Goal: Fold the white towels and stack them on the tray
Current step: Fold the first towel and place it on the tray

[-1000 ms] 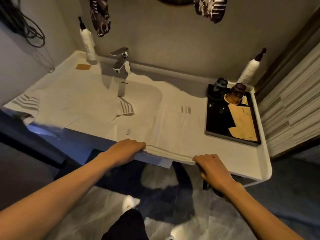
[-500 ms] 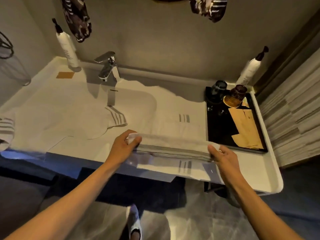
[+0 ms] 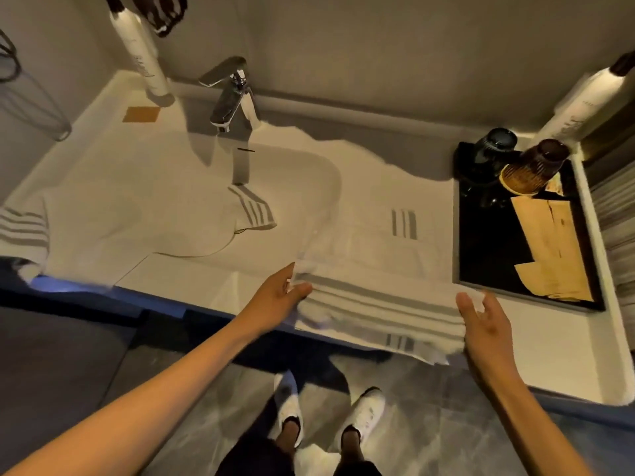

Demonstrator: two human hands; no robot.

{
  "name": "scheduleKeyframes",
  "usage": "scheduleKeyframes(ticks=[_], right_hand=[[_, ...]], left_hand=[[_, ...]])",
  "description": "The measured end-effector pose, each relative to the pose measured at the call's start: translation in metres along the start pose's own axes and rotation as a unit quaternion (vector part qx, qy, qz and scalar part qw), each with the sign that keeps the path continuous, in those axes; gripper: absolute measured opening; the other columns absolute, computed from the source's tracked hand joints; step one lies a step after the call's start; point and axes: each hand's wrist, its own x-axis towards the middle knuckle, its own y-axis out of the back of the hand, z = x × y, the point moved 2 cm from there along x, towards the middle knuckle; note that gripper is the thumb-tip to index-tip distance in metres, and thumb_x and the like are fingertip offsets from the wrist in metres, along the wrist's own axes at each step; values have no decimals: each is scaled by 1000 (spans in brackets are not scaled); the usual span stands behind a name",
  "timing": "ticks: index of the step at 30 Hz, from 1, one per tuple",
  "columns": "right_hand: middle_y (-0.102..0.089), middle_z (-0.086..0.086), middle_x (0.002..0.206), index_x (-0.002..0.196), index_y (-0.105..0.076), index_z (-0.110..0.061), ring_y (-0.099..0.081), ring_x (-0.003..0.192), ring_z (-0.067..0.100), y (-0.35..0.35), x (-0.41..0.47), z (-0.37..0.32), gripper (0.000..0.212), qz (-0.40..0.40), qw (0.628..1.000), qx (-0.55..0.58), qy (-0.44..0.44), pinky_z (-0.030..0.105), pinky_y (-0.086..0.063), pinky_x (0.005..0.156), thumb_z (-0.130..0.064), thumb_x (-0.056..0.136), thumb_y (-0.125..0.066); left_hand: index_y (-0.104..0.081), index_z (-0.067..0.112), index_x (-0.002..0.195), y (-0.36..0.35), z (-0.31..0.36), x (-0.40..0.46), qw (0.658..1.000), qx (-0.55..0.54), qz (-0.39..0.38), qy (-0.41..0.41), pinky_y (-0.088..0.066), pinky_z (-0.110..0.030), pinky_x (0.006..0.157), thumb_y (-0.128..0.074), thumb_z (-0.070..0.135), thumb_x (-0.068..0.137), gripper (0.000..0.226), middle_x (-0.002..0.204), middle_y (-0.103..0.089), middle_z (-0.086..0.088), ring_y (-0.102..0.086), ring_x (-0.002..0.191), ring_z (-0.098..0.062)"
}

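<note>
A white towel with grey stripes (image 3: 381, 307) lies partly folded at the front edge of the white counter (image 3: 556, 355). My left hand (image 3: 278, 298) pinches its left end. My right hand (image 3: 481, 324) holds its right end, fingers spread under the fold. A second white towel (image 3: 137, 218) lies spread over the sink area, with striped ends near the tap and at the far left edge. The black tray (image 3: 481, 235) stands at the right of the counter, just beyond my right hand.
On the tray are two dark cups (image 3: 536, 163) and tan paper packets (image 3: 553, 249). A chrome tap (image 3: 230, 97) rises behind the sink. Two white pump bottles (image 3: 141, 53) stand at the back corners. My white shoes (image 3: 360, 417) show on the floor below.
Both hands lifted the towel's near edge from the counter rim and brought it over into a fold. The view shifted closer and to the right.
</note>
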Motion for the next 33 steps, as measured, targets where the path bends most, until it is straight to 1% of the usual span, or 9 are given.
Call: scheduleKeyframes(ticks=[3, 6, 10, 13, 15, 22, 25, 28, 33], right_hand=[[-73, -8, 82, 92, -61, -24, -68, 72, 2, 8, -3, 4, 5, 0, 1000, -15, -3, 15, -50, 61, -23, 96, -60], [-62, -15, 85, 84, -60, -25, -60, 69, -4, 8, 2, 2, 13, -9, 1000, -26, -7, 30, -45, 74, -17, 92, -66], [-67, 8, 73, 85, -64, -6, -62, 69, 23, 1, 20, 9, 14, 2, 998, -55, -10, 42, -49, 70, -18, 91, -68], [-65, 14, 74, 83, -65, -13, -56, 63, 14, -5, 36, 0, 12, 40, 998, -41, 38, 20, -44, 61, -19, 92, -67], [-64, 10, 74, 86, -64, -12, -54, 62, 4, -8, 51, -5, 9, 59, 995, -50, 69, 12, -41, 57, -17, 93, -66], [-63, 10, 115, 128, -52, -10, -61, 100, 22, -28, 76, 3, 34, 27, 970, -232, 66, 23, -47, 78, -22, 97, -58], [-49, 8, 135, 139, -43, -13, -51, 118, 25, -35, 50, -10, 49, 102, 908, -370, 168, 39, -48, 94, -19, 93, -59], [-53, 13, 140, 135, -53, -8, -44, 134, 33, -76, 34, -13, 43, 43, 826, -465, 315, 49, -36, 111, -15, 93, -55], [-23, 3, 163, 154, -28, -19, -14, 152, 23, -93, 53, 35, 54, -96, 793, -547, 252, 50, -13, 122, -41, 104, -28]], left_hand=[[-60, 26, 131, -8, -6, -12, 1000, 23, 14, -6, -48, -12, 92, -58, 14, 99, 34, 122, -69, 15, -63, 114, -1], [-70, 26, 101, -8, -21, -7, 996, 82, -10, 29, -50, -18, 74, -64, 26, 96, 8, 85, -73, 20, -66, 79, 4], [-49, 13, 69, -4, -26, 7, 992, 108, 44, 51, -33, -35, 61, -59, 60, 83, 49, 57, -41, -5, -37, 54, -5], [-68, 16, 105, 0, -10, 21, 991, 29, 115, 61, -47, -38, 82, -63, 32, 96, 18, 78, -69, -19, -59, 72, -10], [-71, 26, 92, 4, -1, 34, 989, 38, 145, 19, -45, -31, 73, -62, 25, 97, 10, 78, -75, -10, -68, 72, -22], [-66, 14, 96, -7, -8, 85, 965, 161, 200, 58, -43, -26, 63, -68, 29, 92, 15, 82, -70, -4, -68, 82, -28], [-56, 14, 124, -18, 0, 67, 918, 293, 256, -71, -47, -35, 83, -63, 22, 95, 32, 117, -63, -7, -61, 103, -25], [-60, 11, 131, -64, 6, 64, 847, 449, 118, -260, -35, -42, 107, -49, 25, 97, 38, 137, -58, -12, -54, 124, -33], [-18, 16, 158, -84, -30, 75, 815, 541, -17, -207, -2, -38, 123, -21, 44, 106, 58, 165, -16, -3, -14, 153, -23]])
